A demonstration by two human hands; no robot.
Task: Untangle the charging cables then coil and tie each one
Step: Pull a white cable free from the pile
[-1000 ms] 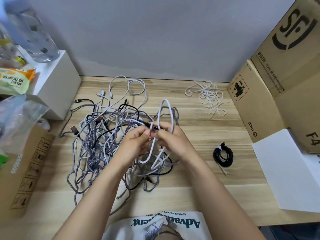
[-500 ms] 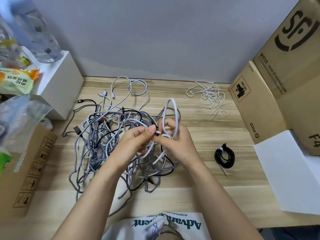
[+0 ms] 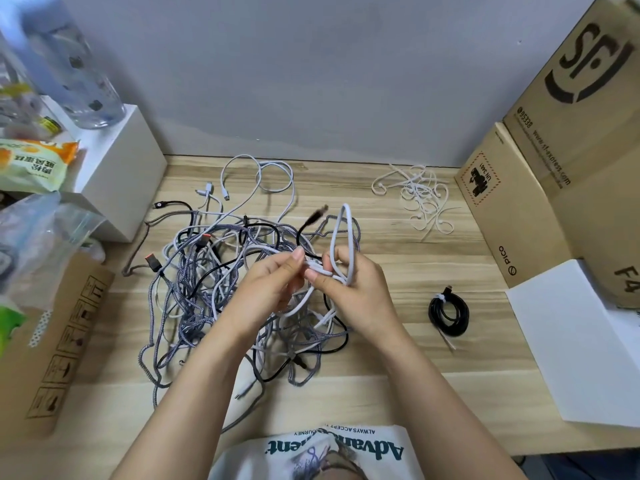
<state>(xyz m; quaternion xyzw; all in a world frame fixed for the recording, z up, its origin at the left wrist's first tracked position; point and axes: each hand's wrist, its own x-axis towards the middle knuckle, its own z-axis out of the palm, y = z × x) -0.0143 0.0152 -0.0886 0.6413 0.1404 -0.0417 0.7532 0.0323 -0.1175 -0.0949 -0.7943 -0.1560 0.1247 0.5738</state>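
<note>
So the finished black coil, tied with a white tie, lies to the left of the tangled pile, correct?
Not quite. The head view shows the black coil with its white tie lying on the table to the right of the tangled pile, not the left.

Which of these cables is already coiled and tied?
The black coil, alone on the table right of the right hand, with a white tie; the rest lie tangled.

Bare forearms (image 3: 194,393) seen without sleeves, white T-shirt (image 3: 311,452) at lower centre of the frame, printed with dark green lettering
</note>
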